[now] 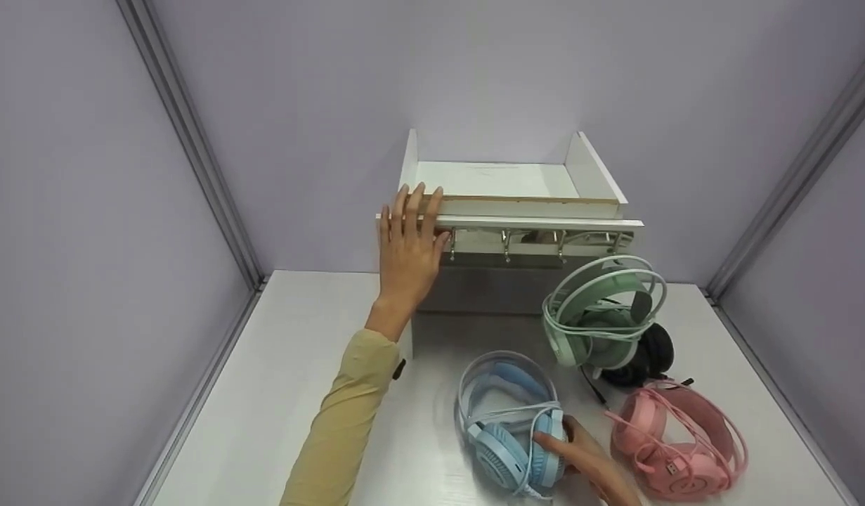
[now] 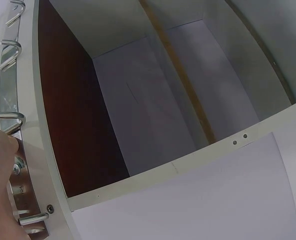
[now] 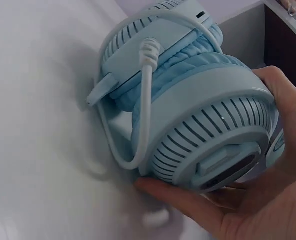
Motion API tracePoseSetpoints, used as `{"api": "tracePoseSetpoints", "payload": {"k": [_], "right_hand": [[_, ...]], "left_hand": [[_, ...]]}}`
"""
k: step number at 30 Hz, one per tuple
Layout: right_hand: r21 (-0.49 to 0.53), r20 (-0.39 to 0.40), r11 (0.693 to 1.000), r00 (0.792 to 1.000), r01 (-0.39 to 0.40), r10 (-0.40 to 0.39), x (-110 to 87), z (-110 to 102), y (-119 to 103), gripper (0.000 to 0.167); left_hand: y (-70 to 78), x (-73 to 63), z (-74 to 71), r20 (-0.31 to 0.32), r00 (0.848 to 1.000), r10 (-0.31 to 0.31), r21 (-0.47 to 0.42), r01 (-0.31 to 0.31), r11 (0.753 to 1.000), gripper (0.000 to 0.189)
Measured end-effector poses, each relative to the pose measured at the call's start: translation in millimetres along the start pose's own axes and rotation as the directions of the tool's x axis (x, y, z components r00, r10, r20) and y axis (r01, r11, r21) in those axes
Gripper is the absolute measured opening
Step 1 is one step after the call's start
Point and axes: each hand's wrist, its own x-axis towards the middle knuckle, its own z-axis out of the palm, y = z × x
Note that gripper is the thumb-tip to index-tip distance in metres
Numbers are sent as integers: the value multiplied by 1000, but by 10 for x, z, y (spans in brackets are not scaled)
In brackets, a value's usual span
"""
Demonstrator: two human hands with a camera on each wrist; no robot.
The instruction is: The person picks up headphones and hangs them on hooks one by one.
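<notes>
Left hand (image 1: 409,263): fingers straight, laid over the front edge of white shelf (image 1: 530,209), gripping nothing; shiny metal hooks (image 1: 506,246) alongside. Only left wrist view shows the shelf's dark red-brown inner panel (image 2: 75,115). Blue headphones (image 1: 499,453) at front centre, over white surface (image 1: 320,393); contact unclear. Right hand (image 1: 580,453) grasps their right earcup, thumb and fingers around it; right wrist view adds slotted round shell, creased cushions. Green headphones (image 1: 566,344) at rightmost hook, pink headphones (image 1: 692,478) on the surface.

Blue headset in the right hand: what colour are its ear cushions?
The ear cushions are light blue, showing best in the right wrist view.
</notes>
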Motion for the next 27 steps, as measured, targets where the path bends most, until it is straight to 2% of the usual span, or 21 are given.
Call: {"api": "tracePoseSetpoints", "payload": {"k": [3,7,11,14,22,27], "right_hand": [[10,-46,999,998,51,-51,-42,72,27,90],[-71,-84,987,985,142,-148,-79,112,69,86],[-171,-88,952,958,256,-273,-128,142,105,82],[-183,-89,932,939,311,-331,-172,185,114,80],[-158,-117,936,935,315,-334,-208,228,138,80],[-154,-122,943,941,296,-315,-224,241,155,82]], "left_hand": [[-3,-6,3,-3,1000,1,3,-1,1000,58],[-15,-17,6,-12,1000,2,15,-1,1000,58],[-31,-21,15,-16,1000,2,27,-1,1000,58],[-35,-18,18,-18,1000,4,27,-3,1000,58],[-36,-17,25,-4,1000,-4,27,5,1000,59],[-26,-20,10,-2,1000,-9,17,9,1000,59]]}}
